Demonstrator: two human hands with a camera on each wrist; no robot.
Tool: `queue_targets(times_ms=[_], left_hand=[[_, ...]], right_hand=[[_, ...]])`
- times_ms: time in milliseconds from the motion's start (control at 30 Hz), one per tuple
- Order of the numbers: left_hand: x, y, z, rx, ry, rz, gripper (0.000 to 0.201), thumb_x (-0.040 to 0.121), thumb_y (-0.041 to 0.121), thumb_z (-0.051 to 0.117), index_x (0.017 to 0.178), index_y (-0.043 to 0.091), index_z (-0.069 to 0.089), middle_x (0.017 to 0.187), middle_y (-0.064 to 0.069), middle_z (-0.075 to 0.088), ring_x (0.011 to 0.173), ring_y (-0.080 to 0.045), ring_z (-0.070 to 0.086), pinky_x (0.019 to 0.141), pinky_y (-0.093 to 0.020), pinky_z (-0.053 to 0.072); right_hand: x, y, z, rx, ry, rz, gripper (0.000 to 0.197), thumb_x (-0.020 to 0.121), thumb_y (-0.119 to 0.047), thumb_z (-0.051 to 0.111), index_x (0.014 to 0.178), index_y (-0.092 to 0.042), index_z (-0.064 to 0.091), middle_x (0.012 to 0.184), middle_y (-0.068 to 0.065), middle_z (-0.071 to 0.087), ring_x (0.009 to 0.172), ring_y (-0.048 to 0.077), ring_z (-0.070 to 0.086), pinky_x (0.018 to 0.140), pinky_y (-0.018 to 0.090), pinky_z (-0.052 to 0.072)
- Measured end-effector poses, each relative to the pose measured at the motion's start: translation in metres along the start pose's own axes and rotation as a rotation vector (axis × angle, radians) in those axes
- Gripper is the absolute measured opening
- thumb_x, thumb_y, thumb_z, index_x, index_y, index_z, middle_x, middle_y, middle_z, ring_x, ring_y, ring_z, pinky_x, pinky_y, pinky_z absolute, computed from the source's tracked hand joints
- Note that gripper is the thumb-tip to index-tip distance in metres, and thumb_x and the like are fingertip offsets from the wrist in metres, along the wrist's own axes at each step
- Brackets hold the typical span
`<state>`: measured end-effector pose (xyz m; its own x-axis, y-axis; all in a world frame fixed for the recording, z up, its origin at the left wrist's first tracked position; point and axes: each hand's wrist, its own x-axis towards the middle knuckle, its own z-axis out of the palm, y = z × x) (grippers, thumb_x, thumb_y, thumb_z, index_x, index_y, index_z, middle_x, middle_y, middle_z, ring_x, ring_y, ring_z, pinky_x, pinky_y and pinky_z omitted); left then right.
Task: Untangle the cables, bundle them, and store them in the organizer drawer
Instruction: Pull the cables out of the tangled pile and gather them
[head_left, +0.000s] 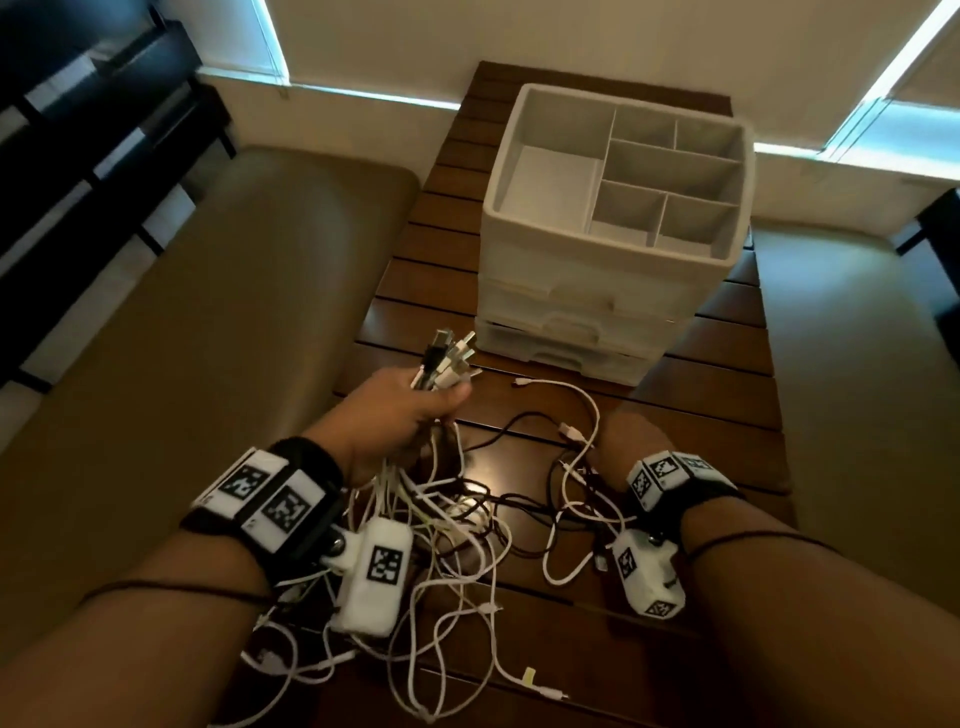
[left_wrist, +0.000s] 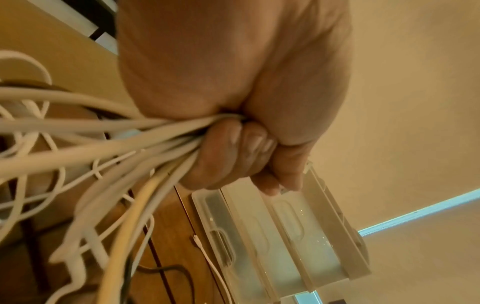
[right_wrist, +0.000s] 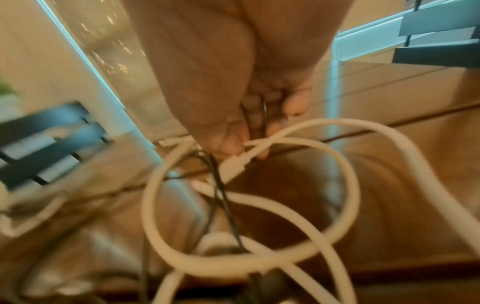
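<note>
Sorting cables at a dark slatted wooden table (head_left: 426, 249) set between tan cushioned seats (head_left: 218, 332), window light behind.

My left hand (head_left: 400, 415) is fisted tight round a bunch of white and black charging cables (head_left: 447, 358), plugs sticking up beyond my knuckles, the rest trailing below my wrists. My right hand (head_left: 631, 441) curls down, pinching a white cable's plug (right_wrist: 233, 166). Beyond both hands stands the white plastic organizer (head_left: 613, 228), its drawers closed.
</note>
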<state>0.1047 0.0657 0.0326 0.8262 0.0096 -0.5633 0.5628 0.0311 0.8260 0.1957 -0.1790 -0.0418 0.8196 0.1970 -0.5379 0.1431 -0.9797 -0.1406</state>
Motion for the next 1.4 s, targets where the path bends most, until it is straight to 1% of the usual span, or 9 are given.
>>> queue_targets(times_ms=[200, 333, 433, 567, 767, 900, 1100, 1300, 1400], left_hand=[[0.002, 0.006, 0.018, -0.115, 0.018, 0.048, 0.027, 0.092, 0.035, 0.061, 0.075, 0.016, 0.054, 0.047, 0.009, 0.040, 0.036, -0.005, 0.029, 0.034, -0.018, 0.025], [-0.009, 0.009, 0.020, -0.198, -0.018, 0.044, 0.029, 0.092, 0.035, 0.061, 0.075, 0.012, 0.057, 0.048, 0.005, 0.036, 0.034, -0.008, 0.028, 0.031, -0.018, 0.024], [-0.019, 0.009, 0.023, -0.219, -0.055, 0.035, 0.023, 0.088, 0.031, 0.066, 0.075, 0.015, 0.056, 0.051, 0.005, 0.035, 0.036, -0.007, 0.025, 0.035, -0.018, 0.018], [-0.036, 0.009, 0.026, -0.256, -0.067, 0.044, 0.025, 0.072, 0.024, 0.075, 0.077, 0.020, 0.051, 0.059, 0.005, 0.031, 0.044, -0.007, 0.021, 0.044, -0.023, 0.011], [-0.055, 0.009, 0.030, -0.319, -0.118, 0.134, 0.018, 0.073, 0.018, 0.074, 0.083, 0.015, 0.058, 0.057, 0.006, 0.045, 0.043, -0.006, 0.030, 0.039, -0.018, 0.022], [-0.063, 0.009, 0.039, -0.337, -0.168, 0.155, 0.022, 0.079, 0.021, 0.072, 0.094, 0.005, 0.066, 0.071, -0.010, 0.061, 0.051, -0.018, 0.054, 0.036, -0.018, 0.038], [-0.060, 0.007, 0.049, -0.283, -0.024, 0.213, 0.024, 0.092, 0.037, 0.059, 0.087, 0.014, 0.062, 0.061, -0.002, 0.051, 0.044, -0.008, 0.040, 0.039, -0.018, 0.031], [-0.055, 0.015, 0.035, -0.377, 0.087, 0.212, 0.034, 0.091, 0.045, 0.056, 0.077, 0.014, 0.051, 0.060, -0.001, 0.049, 0.040, -0.007, 0.035, 0.034, -0.017, 0.026], [-0.056, 0.019, 0.021, -0.423, 0.087, 0.202, 0.037, 0.091, 0.049, 0.055, 0.072, 0.018, 0.047, 0.056, 0.002, 0.038, 0.042, -0.010, 0.033, 0.040, -0.022, 0.027]], right_hand=[[-0.043, -0.013, -0.055, 0.207, -0.022, -0.078, 0.017, 0.088, -0.020, 0.061, 0.089, -0.009, 0.074, 0.090, 0.009, 0.071, 0.082, 0.024, 0.066, 0.072, 0.033, 0.052], [-0.065, -0.015, -0.066, 0.301, -0.030, -0.071, 0.024, 0.096, -0.021, 0.051, 0.091, -0.004, 0.068, 0.088, 0.015, 0.069, 0.067, 0.021, 0.057, 0.068, 0.031, 0.049], [-0.083, -0.022, -0.057, 0.666, -0.019, -0.085, 0.017, 0.096, -0.017, 0.055, 0.081, -0.008, 0.057, 0.063, 0.011, 0.067, 0.053, 0.024, 0.061, 0.055, 0.036, 0.054], [-0.115, -0.044, -0.051, 0.907, -0.032, -0.248, 0.009, 0.092, -0.005, 0.060, 0.085, -0.008, 0.055, 0.058, 0.006, 0.063, 0.051, 0.021, 0.060, 0.053, 0.036, 0.052], [-0.143, -0.074, -0.057, 0.931, 0.027, -0.363, 0.008, 0.091, -0.007, 0.062, 0.089, -0.001, 0.058, 0.062, 0.011, 0.064, 0.051, 0.020, 0.060, 0.048, 0.028, 0.052], [-0.147, -0.087, -0.058, 0.907, 0.043, -0.423, 0.009, 0.091, -0.003, 0.060, 0.083, -0.008, 0.058, 0.061, 0.009, 0.063, 0.048, 0.017, 0.061, 0.046, 0.027, 0.051], [-0.143, -0.091, -0.053, 0.772, 0.144, -0.489, 0.017, 0.081, -0.016, 0.074, 0.083, -0.010, 0.057, 0.066, 0.004, 0.066, 0.051, 0.009, 0.060, 0.052, 0.028, 0.051], [-0.141, -0.077, -0.047, 0.601, -0.032, -0.555, 0.015, 0.084, -0.027, 0.071, 0.087, -0.018, 0.060, 0.075, 0.000, 0.068, 0.057, 0.005, 0.056, 0.057, 0.028, 0.049], [-0.130, -0.060, -0.047, 0.465, -0.069, -0.608, 0.008, 0.087, -0.030, 0.068, 0.085, -0.024, 0.064, 0.085, -0.001, 0.071, 0.073, 0.011, 0.065, 0.073, 0.035, 0.055]])
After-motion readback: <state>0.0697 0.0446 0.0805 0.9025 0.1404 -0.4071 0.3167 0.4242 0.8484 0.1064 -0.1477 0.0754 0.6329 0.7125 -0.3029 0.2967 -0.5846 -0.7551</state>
